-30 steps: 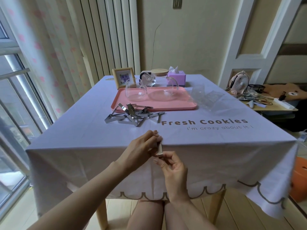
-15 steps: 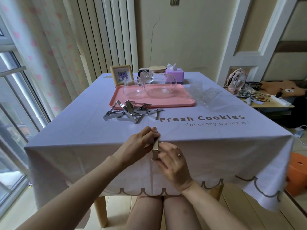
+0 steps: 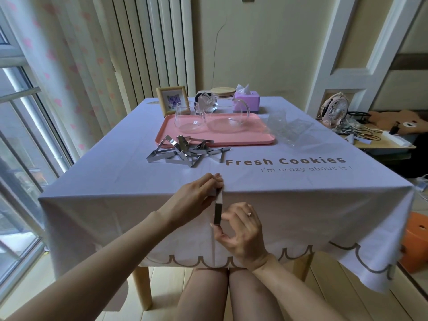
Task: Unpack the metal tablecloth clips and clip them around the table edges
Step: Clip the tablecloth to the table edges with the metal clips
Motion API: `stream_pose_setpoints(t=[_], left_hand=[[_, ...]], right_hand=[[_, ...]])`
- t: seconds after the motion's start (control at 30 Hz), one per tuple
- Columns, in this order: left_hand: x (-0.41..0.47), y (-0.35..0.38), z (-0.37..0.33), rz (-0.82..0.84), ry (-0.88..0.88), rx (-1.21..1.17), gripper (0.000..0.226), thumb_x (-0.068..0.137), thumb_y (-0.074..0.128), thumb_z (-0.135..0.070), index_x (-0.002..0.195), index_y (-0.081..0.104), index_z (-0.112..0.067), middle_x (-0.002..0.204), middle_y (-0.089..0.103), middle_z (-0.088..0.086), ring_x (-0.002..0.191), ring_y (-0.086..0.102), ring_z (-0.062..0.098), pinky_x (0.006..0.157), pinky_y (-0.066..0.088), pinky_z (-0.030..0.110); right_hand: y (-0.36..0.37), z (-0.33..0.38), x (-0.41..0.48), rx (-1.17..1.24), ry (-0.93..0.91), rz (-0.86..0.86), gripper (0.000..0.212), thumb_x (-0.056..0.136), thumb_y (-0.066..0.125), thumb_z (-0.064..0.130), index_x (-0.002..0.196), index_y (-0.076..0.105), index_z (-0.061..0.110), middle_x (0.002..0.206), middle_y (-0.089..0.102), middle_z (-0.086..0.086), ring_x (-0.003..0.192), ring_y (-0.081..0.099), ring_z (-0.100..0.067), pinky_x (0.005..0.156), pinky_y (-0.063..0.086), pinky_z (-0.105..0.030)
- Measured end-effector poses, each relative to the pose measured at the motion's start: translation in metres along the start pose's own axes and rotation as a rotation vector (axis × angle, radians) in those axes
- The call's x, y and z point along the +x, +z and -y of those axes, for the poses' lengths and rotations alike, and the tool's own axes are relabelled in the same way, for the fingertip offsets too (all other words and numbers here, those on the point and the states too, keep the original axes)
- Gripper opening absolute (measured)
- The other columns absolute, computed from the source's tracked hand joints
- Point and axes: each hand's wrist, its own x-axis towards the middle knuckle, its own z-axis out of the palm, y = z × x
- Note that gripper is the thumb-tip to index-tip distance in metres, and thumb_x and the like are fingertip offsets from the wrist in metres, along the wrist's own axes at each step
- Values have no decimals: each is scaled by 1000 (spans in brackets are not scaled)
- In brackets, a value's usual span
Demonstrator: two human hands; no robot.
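Observation:
A metal tablecloth clip (image 3: 218, 209) stands upright against the near edge of the table, over the pale lilac tablecloth (image 3: 301, 193). My left hand (image 3: 196, 195) pinches the clip's upper end at the table edge. My right hand (image 3: 240, 230) holds its lower end with thumb and fingers, in front of the hanging cloth. A pile of several more metal clips (image 3: 185, 152) lies on the tabletop, just in front of the pink tray. Crumpled clear packaging (image 3: 287, 129) lies to the right of the tray.
The pink tray (image 3: 254, 137) carries a glass cup (image 3: 188, 119) and a glass teapot (image 3: 227, 112). Behind it stand a picture frame (image 3: 172, 100) and a purple tissue box (image 3: 246, 100). A side table with a small fan (image 3: 335, 110) is at right; an orange box (image 3: 414, 242) sits on the floor.
The clip has been pushed further against the table edge and now stands taller. My right hand has slid down to its lower end; my left hand stays at the top.

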Motion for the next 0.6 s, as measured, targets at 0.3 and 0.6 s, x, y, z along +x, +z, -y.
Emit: stream_pose_setpoints(t=[0.3,0.6], left_hand=[[0,0,-1,14,7,24,25,84,64,-4,109,60,0,114,59,11,120,51,14,98,43,19],[0,-1,-4,76,-60,70,36,79,66,-1,113,54,-4,128,52,8,101,63,27,73,57,37]], right_hand=[[4,-15,-9,-29,-33,86,10,76,68,14,75,60,8,72,61,-9,66,56,-22,62,50,-30],[9,-24,-2,-51,-17,141,17,81,64,21,72,55,10,69,56,-6,61,54,-20,52,46,-28]])
